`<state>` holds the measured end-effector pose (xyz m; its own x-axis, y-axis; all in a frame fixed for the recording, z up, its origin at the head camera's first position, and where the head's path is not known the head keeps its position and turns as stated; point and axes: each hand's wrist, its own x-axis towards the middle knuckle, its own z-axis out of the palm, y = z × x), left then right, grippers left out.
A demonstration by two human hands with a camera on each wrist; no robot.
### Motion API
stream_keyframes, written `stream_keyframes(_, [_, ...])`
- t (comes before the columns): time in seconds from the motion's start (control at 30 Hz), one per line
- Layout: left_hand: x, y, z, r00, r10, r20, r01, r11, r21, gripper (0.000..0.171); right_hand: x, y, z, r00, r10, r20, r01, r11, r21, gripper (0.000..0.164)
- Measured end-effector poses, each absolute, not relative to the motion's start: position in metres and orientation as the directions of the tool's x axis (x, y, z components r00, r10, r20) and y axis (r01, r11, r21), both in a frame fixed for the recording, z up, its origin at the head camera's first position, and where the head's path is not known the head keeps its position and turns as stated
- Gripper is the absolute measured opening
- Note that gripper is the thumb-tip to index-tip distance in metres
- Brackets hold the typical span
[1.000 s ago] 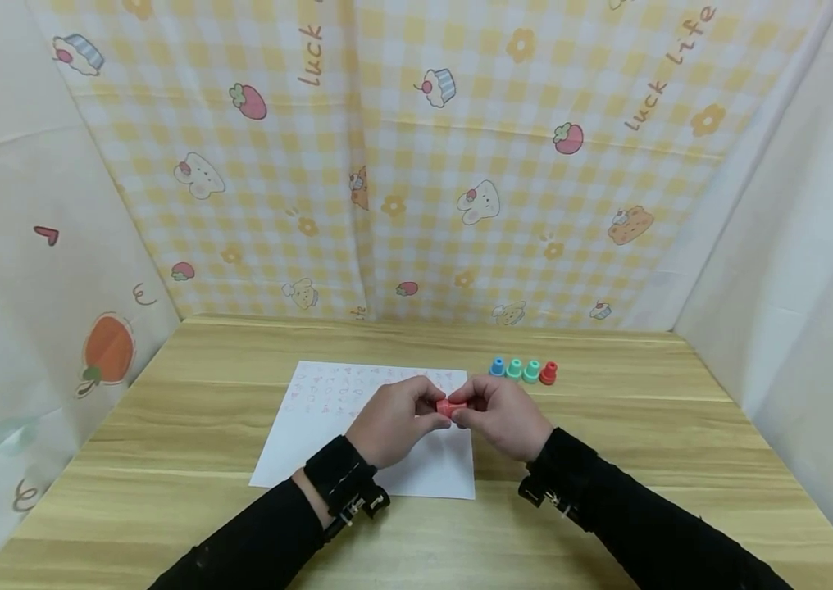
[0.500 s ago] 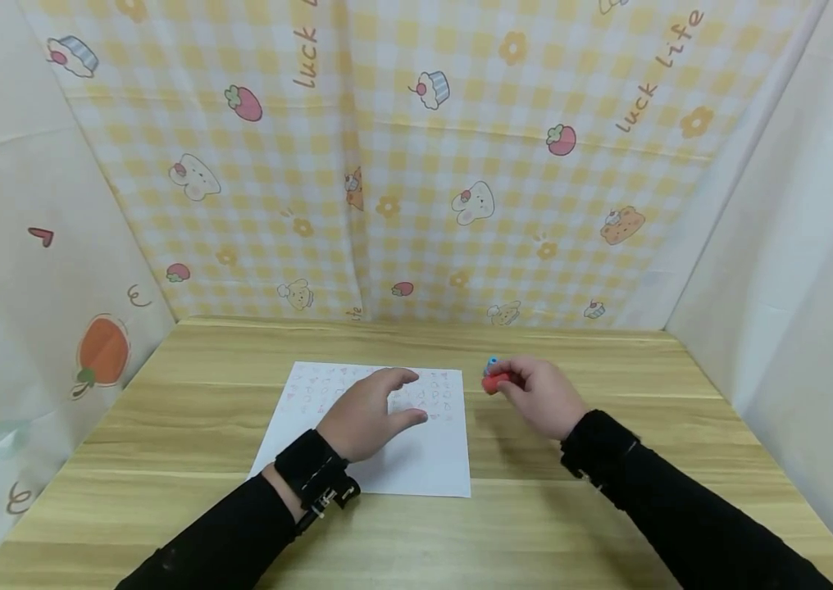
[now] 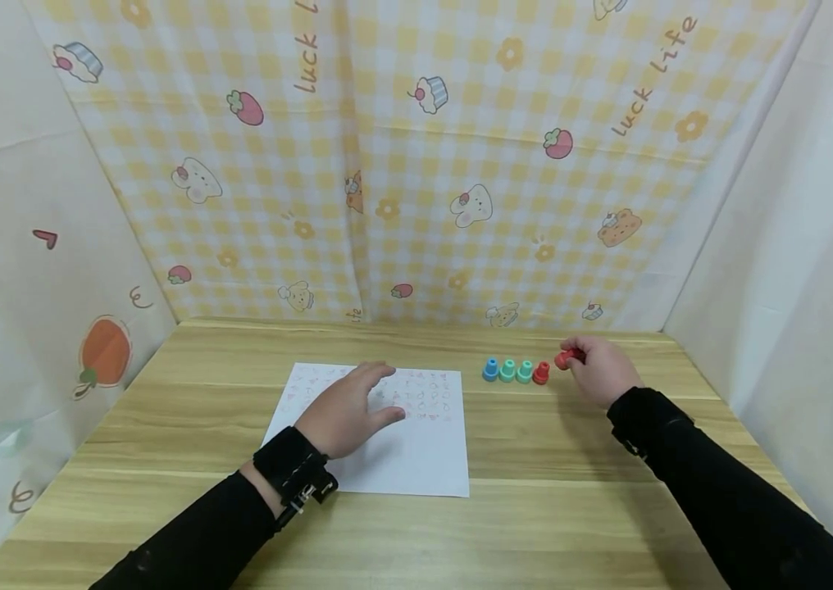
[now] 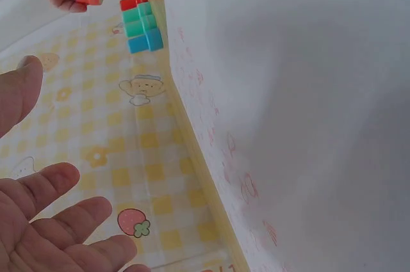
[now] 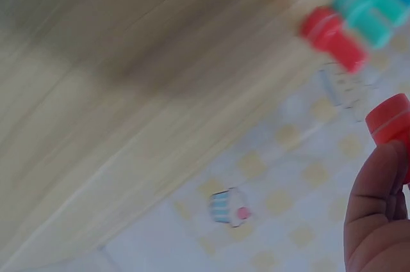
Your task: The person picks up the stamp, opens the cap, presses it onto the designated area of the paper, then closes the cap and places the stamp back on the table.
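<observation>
My right hand (image 3: 603,373) pinches a small red stamp (image 3: 566,359) between thumb and fingers, just right of a row of similar stamps. In the right wrist view a thin seam rings the wide end of the held stamp (image 5: 389,118). The row has a blue stamp (image 3: 490,370), two teal stamps (image 3: 516,372) and another red stamp (image 3: 540,374), all upright. Over a white sheet of paper (image 3: 416,463) hovers my left hand (image 3: 343,414), its fingers spread and holding nothing. Rows of small red marks cover the sheet's upper part, partly hidden by that hand.
The wooden table (image 3: 520,508) meets a yellow checked cloth (image 3: 416,246) at the back. White cloth walls (image 3: 793,270) stand on both sides. Bare wood lies in front of the stamp row.
Both hands held the red stamp above the paper a second ago. My left hand has released it and drawn back left; my right hand has carried it rightward past the row.
</observation>
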<state>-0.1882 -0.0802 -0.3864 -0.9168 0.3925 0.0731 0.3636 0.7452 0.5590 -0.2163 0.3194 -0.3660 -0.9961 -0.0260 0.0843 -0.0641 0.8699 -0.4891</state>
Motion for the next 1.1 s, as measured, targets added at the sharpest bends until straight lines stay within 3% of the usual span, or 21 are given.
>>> stream_keyframes(0.33, [-0.191, -0.088, -0.39, -0.924, 0.378, 0.048, 0.344, 0.771, 0.537, 0.069, -0.232, 0.335, -0.387, -0.997, -0.046, 0.063, -0.067, 0.919, -0.39, 0.03])
stream_keyframes(1.1, [-0.196, -0.089, -0.394, -0.933, 0.359, 0.035, 0.327, 0.802, 0.499, 0.074, -0.246, 0.333, -0.404, -0.995, -0.087, 0.054, -0.1, 0.942, -0.321, 0.025])
